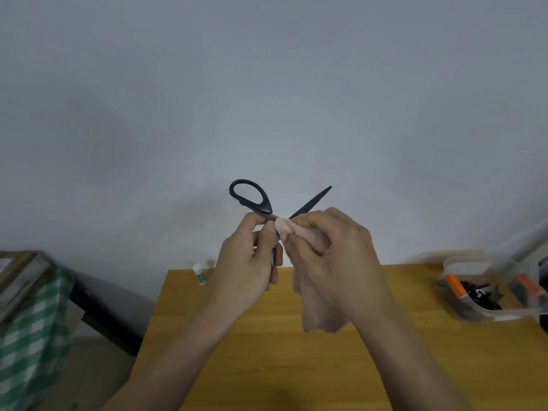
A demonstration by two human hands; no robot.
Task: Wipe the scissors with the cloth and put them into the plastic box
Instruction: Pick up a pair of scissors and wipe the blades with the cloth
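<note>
I hold black scissors [252,197] up above the table with their blades spread apart. My left hand [246,262] grips them near the pivot and lower handle; one handle loop sticks up to the left and one blade points up to the right. My right hand [332,250] pinches a pale pink cloth [320,310] against the scissors at the pivot, and the rest of the cloth hangs down below the hand. The clear plastic box [471,310] stands at the table's right edge, apart from both hands.
The wooden table [267,366] lies below my hands. A glue stick [199,274] lies at its back left corner. The box holds orange and black items. A green checked cloth [32,336] covers something to the left, beside a dark stand.
</note>
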